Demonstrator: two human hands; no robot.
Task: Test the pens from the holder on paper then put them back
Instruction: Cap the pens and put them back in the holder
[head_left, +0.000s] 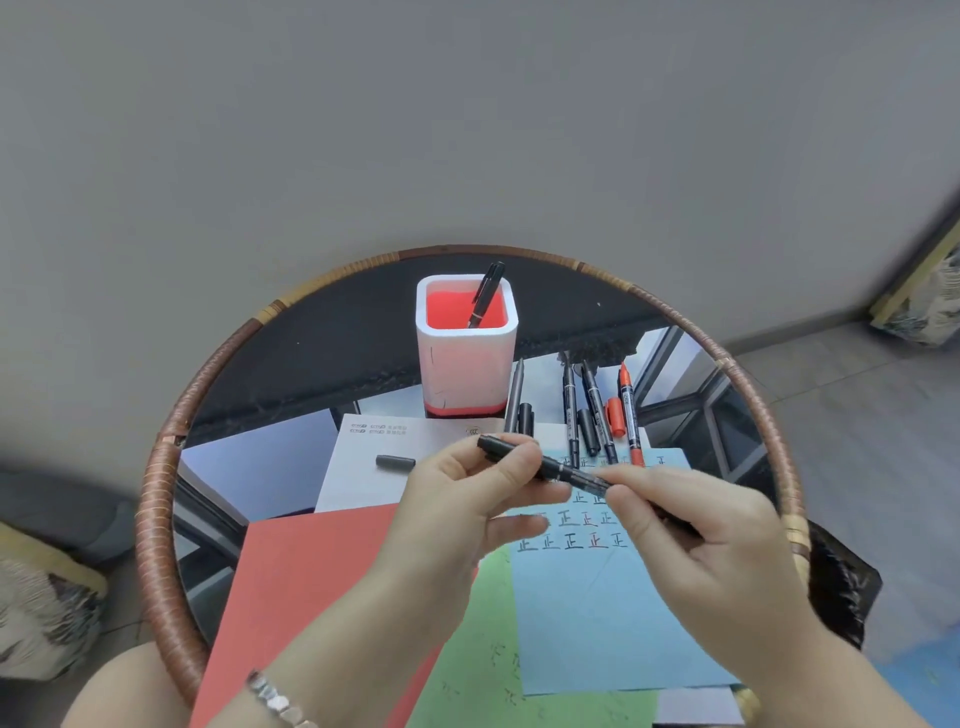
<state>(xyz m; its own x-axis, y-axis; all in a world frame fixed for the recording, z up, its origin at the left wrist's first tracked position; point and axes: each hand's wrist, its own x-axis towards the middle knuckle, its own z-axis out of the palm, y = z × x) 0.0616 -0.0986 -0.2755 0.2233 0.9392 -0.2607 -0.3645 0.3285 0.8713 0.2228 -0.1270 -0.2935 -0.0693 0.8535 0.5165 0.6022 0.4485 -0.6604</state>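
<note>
the left hand (467, 499) and right hand (691, 540) each pinch one black pen (558, 470) above the blue paper (597, 623); a jerky cap pull could drop it or ink the fingers.

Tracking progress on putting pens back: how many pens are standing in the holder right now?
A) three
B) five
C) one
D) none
C: only one black pen leans inside the white holder.
</note>
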